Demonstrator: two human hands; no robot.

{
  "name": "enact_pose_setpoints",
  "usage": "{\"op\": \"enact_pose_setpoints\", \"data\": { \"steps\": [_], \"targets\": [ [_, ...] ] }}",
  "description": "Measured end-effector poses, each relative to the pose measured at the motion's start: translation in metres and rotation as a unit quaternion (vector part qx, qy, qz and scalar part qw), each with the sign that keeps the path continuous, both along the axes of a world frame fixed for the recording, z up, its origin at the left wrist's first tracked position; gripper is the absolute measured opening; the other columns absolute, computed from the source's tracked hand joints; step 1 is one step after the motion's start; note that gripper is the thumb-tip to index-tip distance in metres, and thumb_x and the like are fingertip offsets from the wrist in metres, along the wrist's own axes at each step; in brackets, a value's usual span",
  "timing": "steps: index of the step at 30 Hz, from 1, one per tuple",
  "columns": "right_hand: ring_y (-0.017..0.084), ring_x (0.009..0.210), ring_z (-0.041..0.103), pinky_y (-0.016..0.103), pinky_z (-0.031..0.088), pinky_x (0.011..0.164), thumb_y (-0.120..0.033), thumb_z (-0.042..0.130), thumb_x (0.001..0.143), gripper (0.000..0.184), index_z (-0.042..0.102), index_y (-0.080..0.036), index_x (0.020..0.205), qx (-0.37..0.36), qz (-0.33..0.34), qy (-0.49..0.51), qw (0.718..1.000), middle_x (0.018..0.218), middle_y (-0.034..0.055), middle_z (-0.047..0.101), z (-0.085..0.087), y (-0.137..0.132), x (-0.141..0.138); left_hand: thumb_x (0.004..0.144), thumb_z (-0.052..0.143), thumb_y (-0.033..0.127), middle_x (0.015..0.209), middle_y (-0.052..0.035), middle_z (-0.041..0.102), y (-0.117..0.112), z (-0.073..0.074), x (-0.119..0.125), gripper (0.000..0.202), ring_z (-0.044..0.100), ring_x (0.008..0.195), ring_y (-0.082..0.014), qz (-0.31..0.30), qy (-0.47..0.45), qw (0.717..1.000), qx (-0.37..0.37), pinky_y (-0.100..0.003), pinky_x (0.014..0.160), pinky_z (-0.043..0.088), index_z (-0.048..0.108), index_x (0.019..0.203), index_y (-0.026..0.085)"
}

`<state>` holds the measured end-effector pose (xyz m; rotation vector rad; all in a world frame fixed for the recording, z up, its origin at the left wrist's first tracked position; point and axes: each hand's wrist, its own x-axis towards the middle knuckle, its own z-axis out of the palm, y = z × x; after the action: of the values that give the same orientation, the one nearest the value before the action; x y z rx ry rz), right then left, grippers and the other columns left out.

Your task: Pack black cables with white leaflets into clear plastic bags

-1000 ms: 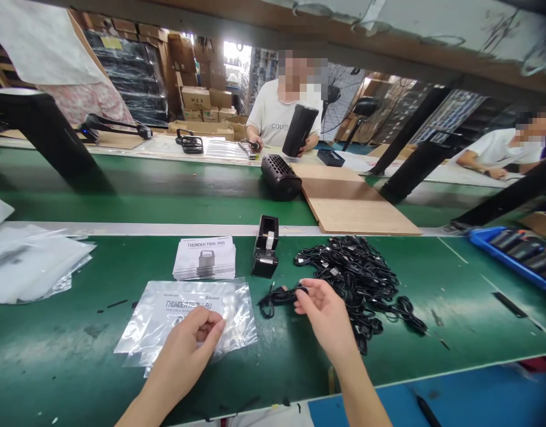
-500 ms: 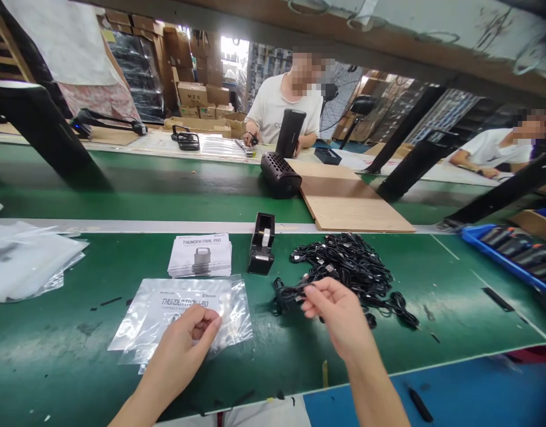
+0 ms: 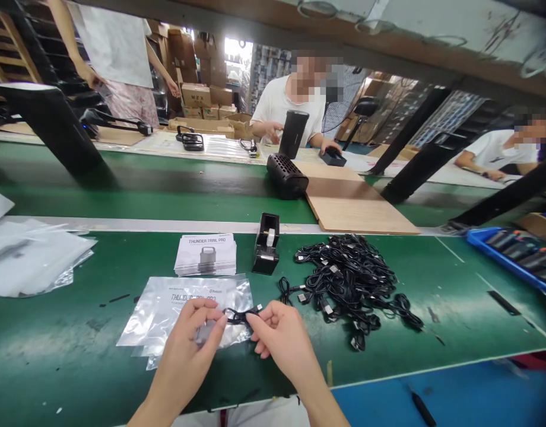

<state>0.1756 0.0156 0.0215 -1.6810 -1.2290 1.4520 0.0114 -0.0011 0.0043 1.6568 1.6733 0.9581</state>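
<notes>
My left hand [image 3: 190, 344] pinches the edge of a clear plastic bag [image 3: 166, 308] that holds a printed booklet and lies on a small stack of such bags. My right hand [image 3: 279, 341] pinches a coiled black cable [image 3: 240, 316] and holds it at the bag's right edge, close to my left fingertips. To the right a heap of black cables [image 3: 348, 279] lies on the green bench [image 3: 99, 356]. A loose cable [image 3: 293, 290] lies between the heap and my hands.
A stack of booklets [image 3: 205, 255] and a black tape dispenser [image 3: 266, 244] sit behind the bags. More clear bags [image 3: 28, 258] lie far left, a blue tray [image 3: 513, 258] far right. Across the belt, a person handles black speakers [image 3: 287, 175]; other people work nearby.
My right hand lifted one cable from beside the heap and carried it left to the bag held by my left hand. The left hand stayed on the bag.
</notes>
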Motion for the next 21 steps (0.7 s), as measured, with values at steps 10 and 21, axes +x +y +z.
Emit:
{"op": "enact_pose_setpoints", "data": {
  "steps": [10, 21],
  "targets": [
    [0.003, 0.032, 0.040, 0.015, 0.024, 0.037, -0.040, 0.055, 0.077, 0.027, 0.056, -0.013, 0.073, 0.014, -0.010, 0.193, 0.981, 0.058, 0.0004, 0.063, 0.016, 0.002, -0.011, 0.078, 0.050, 0.041, 0.104, -0.0071, 0.047, -0.004, 0.003, -0.004, 0.021, 0.048, 0.103, -0.0244, 0.026, -0.048, 0.998, 0.015, -0.038, 0.084, 0.044, 0.059, 0.073, 0.023],
    [0.011, 0.055, 0.049, 0.021, 0.034, 0.051, -0.027, 0.048, 0.083, 0.029, 0.061, -0.017, 0.059, 0.212, 0.154, -0.066, 0.963, 0.060, -0.0005, 0.057, 0.017, 0.008, -0.027, 0.076, 0.053, 0.043, 0.106, -0.0074, 0.048, -0.002, 0.008, -0.003, 0.023, 0.047, 0.108, -0.0254, 0.053, -0.083, 0.994, 0.037, -0.037, 0.085, 0.044, 0.062, 0.072, 0.022]
  ]
}}
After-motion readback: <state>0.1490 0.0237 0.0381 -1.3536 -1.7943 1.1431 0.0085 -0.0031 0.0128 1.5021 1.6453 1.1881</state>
